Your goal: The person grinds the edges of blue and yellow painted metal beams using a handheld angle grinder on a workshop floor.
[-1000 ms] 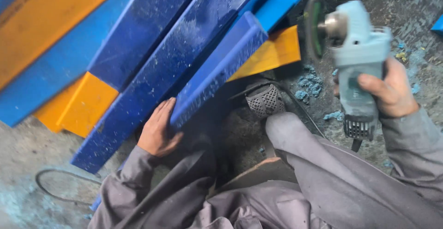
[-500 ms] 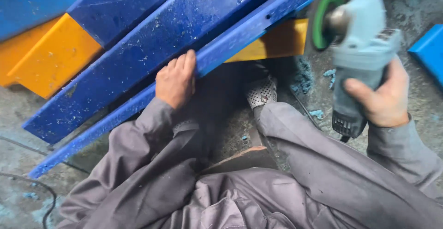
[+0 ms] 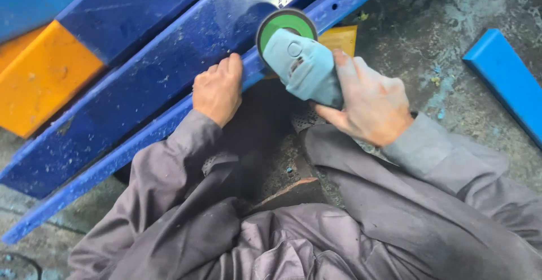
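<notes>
While the right hand wraps tightly around the pale grey angle grinder, its green disc sits at the edge of the long blue beam. Left hand is clamped over the beam's near lip, fingers curled on top, just beside the disc. Beam runs diagonally, low at left, high at right. Orange-yellow block lies under blue panels at left. Separate blue piece lies on the dusty concrete floor, well apart at right. Grey sleeves and trousers fill the foreground.
</notes>
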